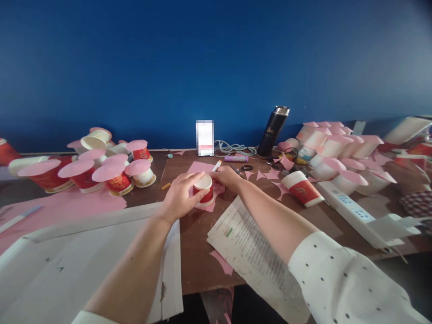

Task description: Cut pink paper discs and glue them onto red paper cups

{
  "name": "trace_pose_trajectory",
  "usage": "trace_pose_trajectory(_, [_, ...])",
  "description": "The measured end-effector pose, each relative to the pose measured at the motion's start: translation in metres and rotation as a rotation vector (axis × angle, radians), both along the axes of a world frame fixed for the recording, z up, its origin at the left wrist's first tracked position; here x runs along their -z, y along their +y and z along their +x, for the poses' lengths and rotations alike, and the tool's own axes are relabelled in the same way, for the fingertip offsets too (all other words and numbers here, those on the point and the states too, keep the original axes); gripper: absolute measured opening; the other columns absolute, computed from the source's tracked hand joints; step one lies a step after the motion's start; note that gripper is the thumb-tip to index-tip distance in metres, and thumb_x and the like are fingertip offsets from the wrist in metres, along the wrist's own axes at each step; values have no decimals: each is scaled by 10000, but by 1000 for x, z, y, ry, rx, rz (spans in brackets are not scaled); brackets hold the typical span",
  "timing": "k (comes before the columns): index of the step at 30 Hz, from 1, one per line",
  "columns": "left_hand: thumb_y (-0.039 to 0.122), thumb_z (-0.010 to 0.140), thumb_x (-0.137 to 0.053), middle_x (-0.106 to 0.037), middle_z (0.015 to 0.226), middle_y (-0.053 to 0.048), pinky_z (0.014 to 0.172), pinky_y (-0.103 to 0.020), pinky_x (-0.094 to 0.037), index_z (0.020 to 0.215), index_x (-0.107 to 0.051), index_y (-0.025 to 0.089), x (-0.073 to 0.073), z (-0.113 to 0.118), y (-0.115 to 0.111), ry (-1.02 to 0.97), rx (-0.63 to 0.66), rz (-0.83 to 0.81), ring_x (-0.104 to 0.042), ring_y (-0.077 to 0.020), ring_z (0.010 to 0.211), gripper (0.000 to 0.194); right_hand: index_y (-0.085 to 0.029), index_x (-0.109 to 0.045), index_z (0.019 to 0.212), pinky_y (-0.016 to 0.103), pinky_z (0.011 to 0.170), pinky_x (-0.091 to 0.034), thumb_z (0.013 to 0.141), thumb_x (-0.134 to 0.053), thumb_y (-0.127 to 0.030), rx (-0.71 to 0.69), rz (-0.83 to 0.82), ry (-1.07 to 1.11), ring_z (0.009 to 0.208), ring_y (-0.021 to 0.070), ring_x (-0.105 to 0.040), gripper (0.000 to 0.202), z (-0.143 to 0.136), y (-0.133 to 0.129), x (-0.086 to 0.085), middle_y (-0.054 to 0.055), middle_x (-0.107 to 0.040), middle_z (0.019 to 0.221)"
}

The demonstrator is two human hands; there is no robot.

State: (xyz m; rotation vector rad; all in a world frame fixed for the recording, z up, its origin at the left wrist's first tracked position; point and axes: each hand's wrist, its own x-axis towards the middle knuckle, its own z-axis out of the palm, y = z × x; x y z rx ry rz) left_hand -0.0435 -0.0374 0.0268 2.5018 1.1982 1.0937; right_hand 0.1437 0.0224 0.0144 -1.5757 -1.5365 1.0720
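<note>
Head view: grasps with the left hand (180, 193) a small red-and-white round paper cup (208, 196), thumb across the near side. Holds it upright, white round end up, on a flat piece of pink paper (195, 167), at the middle of the brown table (195, 252); cannot tell mouth from base at that end. Pinches in the right hand (229, 178) a slim white pen with an orange end (217, 166), just beside the cup, on its far right side. Cannot make out the writing tip, hidden by fingers and cup.

Shows beyond the hands, along the blue wall (135, 67), an upright phone with a blurred bright screen (204, 137), a coiled pale cable (232, 147), a purple tube (236, 159), black-handled scissors (247, 168) and a tilted black flask with a steel cap (272, 132).

To the left, shows red and white paper cups topped with round pink discs (84, 180), and below them a large white cardboard sheet (84, 265), under the left forearm. To the right, shows white cups topped with angular pink pieces (337, 147), a tipped red-and-white cup (305, 191), a white power strip (347, 204) and, at the edge, another person's checked sleeve (418, 204). Has a printed sheet (249, 243) under the right forearm.
</note>
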Motion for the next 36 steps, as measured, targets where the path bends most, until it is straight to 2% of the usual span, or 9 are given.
trace_pose_trajectory(6, [464,824,-566,-624,1213,-81,963,-420,-430,1243,-568,226,-1,0,0,11,-7,6,-556,-250,1114,481,-156,-536,528,178,395,-324,736,-673,-390,-160,-20,60,390,65,-428,342,1,7,-3,-32,-500,425])
trace_pose_trajectory(10, [465,829,-560,-621,1215,-81,966,-417,-420,1246,-565,217,-2,0,0,24,-7,-3,-548,-248,1116,485,-153,-575,584,179,422,-336,718,-684,-378,-228,-23,64,431,74,-445,283,-3,13,-3,-26,-533,465])
trace_pose_trajectory(15, [457,834,-551,-607,1233,-73,967,-427,-412,1263,-552,238,-2,0,-1,44,-11,-12,-530,-258,1136,481,-151,-612,625,170,461,-359,694,-693,-290,-312,-45,28,495,88,-488,175,-10,24,-5,-20,-567,507])
trace_pose_trajectory(19, [450,838,-549,-598,1246,-74,974,-423,-398,1265,-552,231,-3,0,-1,52,-11,-24,-522,-254,1142,480,-153,-611,636,170,429,-331,699,-638,-218,-409,-96,-6,455,70,-437,95,-16,36,-8,-38,-539,508])
trace_pose_trajectory(22, [456,836,-553,-585,1268,-72,980,-428,-390,1286,-535,233,-2,0,0,63,-16,-33,-513,-255,1151,503,-147,-599,614,176,415,-316,696,-597,-170,-482,-144,-27,426,64,-400,86,-22,44,-12,-48,-499,473])
trace_pose_trajectory(27, [452,837,-554,-586,1268,-83,970,-439,-397,1288,-534,217,-1,0,0,85,-38,-23,-510,-266,1152,509,-137,-585,591,180,442,-344,678,-576,-100,-618,-188,-10,462,70,-435,94,-32,52,-17,-31,-552,525])
trace_pose_trajectory(36, [420,837,-560,-601,1250,-83,944,-461,-414,1257,-558,226,-1,2,1,106,-65,16,-528,-276,1128,463,-124,-570,591,197,458,-373,696,-624,-153,-745,-254,-44,457,73,-425,121,-40,68,-15,-32,-519,514])
